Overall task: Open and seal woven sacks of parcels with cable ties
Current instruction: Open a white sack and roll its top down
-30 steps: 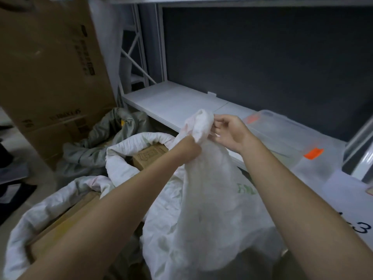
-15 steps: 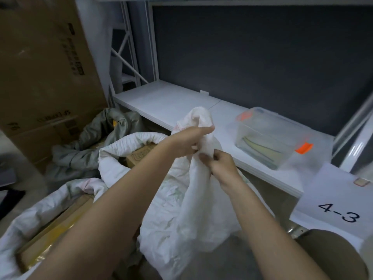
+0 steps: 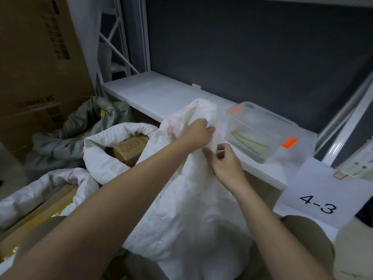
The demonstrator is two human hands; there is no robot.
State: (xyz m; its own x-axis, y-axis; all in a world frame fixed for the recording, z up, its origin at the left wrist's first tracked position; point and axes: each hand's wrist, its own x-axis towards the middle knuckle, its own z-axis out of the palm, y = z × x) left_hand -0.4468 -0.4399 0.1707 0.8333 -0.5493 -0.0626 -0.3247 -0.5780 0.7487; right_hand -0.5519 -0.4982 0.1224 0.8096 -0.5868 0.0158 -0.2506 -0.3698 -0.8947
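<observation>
arms: bare, no sleeves visible | hands (image 3: 198,132): no gloves | legs: olive-khaki trousers (image 3: 308,249)

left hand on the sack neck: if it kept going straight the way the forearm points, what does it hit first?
Probably the clear plastic bin on the white shelf. The left hand grips the bunched sack neck and points up-right toward it. Depth is unclear; it might pass above the lid.

I am holding the bunched top of the white sack (image 3: 193,199) with my left hand (image 3: 198,131). My right hand (image 3: 225,163) is pinching the sack just under it. Behind the sack a clear box (image 3: 260,132) is sitting on the white shelf (image 3: 153,91). Left of the sack another sack (image 3: 105,150) is lying open with a brown parcel (image 3: 130,148) inside.
</observation>
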